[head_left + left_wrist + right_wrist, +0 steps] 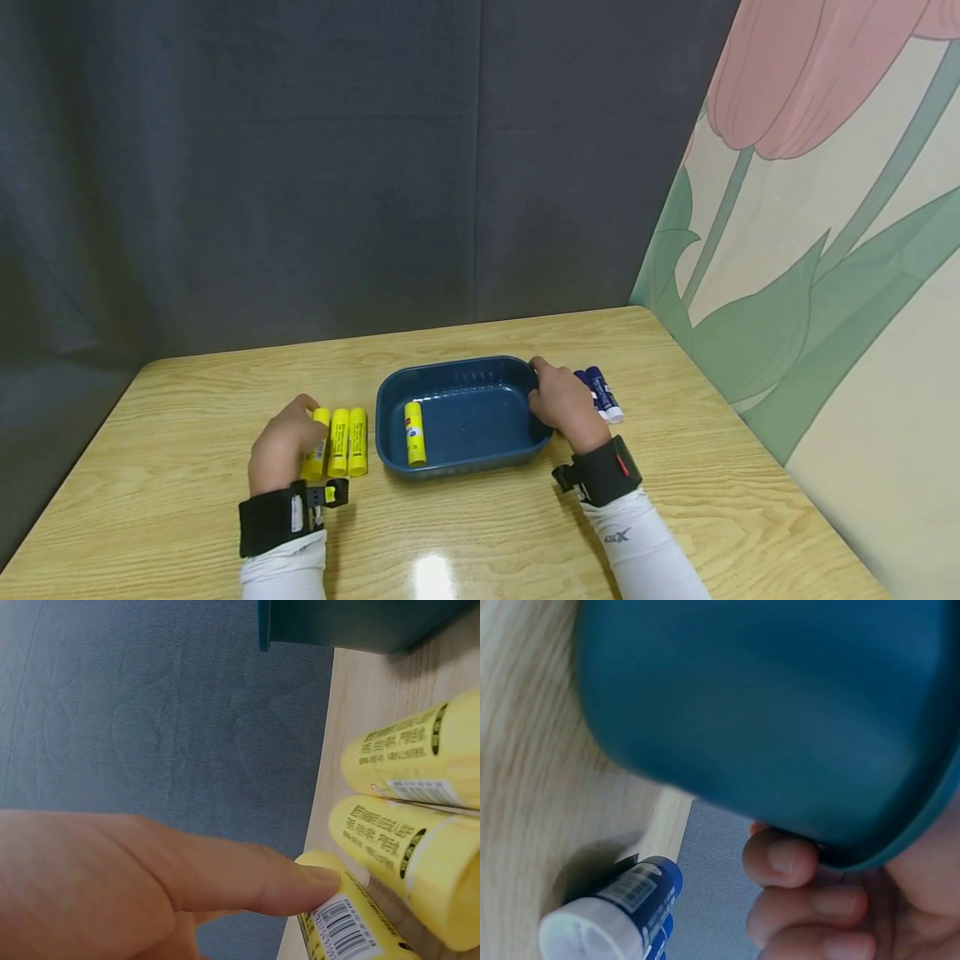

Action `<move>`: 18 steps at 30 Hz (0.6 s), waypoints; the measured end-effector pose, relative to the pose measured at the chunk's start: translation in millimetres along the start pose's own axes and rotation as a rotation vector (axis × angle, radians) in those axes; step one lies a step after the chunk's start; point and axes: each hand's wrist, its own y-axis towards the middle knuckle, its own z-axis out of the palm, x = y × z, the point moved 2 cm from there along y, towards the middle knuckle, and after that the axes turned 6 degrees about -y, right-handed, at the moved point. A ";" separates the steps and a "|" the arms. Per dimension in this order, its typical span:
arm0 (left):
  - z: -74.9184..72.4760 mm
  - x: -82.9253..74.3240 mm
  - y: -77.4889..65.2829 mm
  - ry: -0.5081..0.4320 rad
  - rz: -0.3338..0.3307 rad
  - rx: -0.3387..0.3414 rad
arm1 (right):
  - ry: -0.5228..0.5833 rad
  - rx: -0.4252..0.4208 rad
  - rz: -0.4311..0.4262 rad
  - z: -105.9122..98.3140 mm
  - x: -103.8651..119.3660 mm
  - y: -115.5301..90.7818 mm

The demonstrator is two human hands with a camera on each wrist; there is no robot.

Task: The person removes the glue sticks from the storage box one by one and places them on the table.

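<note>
My left hand (285, 439) is at the leftmost yellow glue stick (337, 922), its thumb laid on the barrel and the fingers curled to the far side. Two more yellow glue sticks (339, 442) lie side by side just to its right. With my right hand (562, 402) I grip the right end of a dark blue plastic tray (480, 462), fingers curled under its rim in the right wrist view. Inside the tray, toward its left end, lies another yellow glue stick (415, 433).
Right of the tray, two dark blue glue sticks (604, 395) with white ends lie together, one partly hidden by my right hand. A grey-blue curtain (337, 183) hangs behind the wooden table (180, 467). A wall with painted tulips (810, 250) borders the right side.
</note>
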 end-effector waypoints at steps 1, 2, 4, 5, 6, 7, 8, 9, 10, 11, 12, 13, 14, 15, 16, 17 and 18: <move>0.3 -0.1 0.2 -0.001 0.001 0.003 | 0.000 0.000 0.001 0.0 -0.1 0.2; 0.5 0.1 0.4 0.000 0.000 0.005 | 0.002 0.001 0.002 -0.1 -0.2 0.3; 1.0 0.3 0.9 0.005 -0.001 0.007 | 0.002 0.003 0.003 -0.1 -0.2 0.3; 1.2 0.5 1.1 0.006 0.001 0.007 | 0.002 0.003 0.003 0.0 -0.2 0.2; 1.3 0.7 1.4 0.010 0.000 0.007 | 0.002 0.003 0.004 0.0 -0.2 0.1; 1.4 1.0 1.7 0.012 -0.001 0.007 | 0.002 0.003 0.003 0.0 -0.2 0.0; 1.6 1.2 2.0 0.013 -0.003 0.008 | 0.003 0.003 0.002 0.0 -0.1 0.0; 1.6 1.4 2.4 0.014 -0.005 0.009 | 0.003 0.002 0.001 -0.1 0.1 -0.1; 1.7 1.6 2.7 0.012 -0.005 0.011 | 0.004 0.002 0.000 -0.2 0.3 -0.2; 1.6 1.7 3.0 0.014 -0.006 0.011 | 0.005 0.002 -0.001 -0.4 0.5 -0.2; 1.7 1.8 3.3 0.014 -0.008 0.012 | 0.006 0.001 -0.001 -0.6 0.7 -0.1; 1.8 1.9 3.5 0.016 -0.008 0.013 | 0.007 0.001 -0.002 -0.8 1.0 0.0; 2.1 2.1 3.7 0.016 -0.006 0.014 | 0.007 0.001 -0.002 -1.0 1.2 0.1; 2.3 2.3 3.9 0.019 -0.005 0.014 | 0.006 0.000 -0.001 -1.1 1.3 0.2; 2.5 2.5 4.2 0.021 -0.003 0.014 | 0.005 0.000 -0.001 -1.2 1.3 0.4; 2.8 2.7 4.5 0.023 -0.002 0.014 | 0.004 0.001 0.000 -1.2 1.4 0.4; 3.1 3.0 4.8 0.023 0.000 0.014 | 0.004 0.003 0.001 -1.1 1.4 0.5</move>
